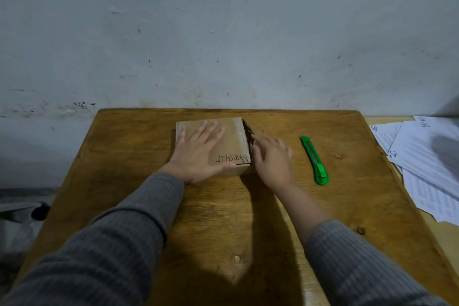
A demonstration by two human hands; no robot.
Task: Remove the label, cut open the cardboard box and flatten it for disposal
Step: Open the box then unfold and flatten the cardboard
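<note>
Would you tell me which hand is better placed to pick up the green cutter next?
The right hand. It is at the cardboard box's open right end, on the same side as the green cutter. The left hand lies flat on the box top, steadying it.

I see my two arms clad in grey, ribbed-knit sleeves (129,238) with faint darker horizontal banding, the cuffs ending near the wrists, and both hands, left (198,154) and right (272,160), bare, without rings.
</note>
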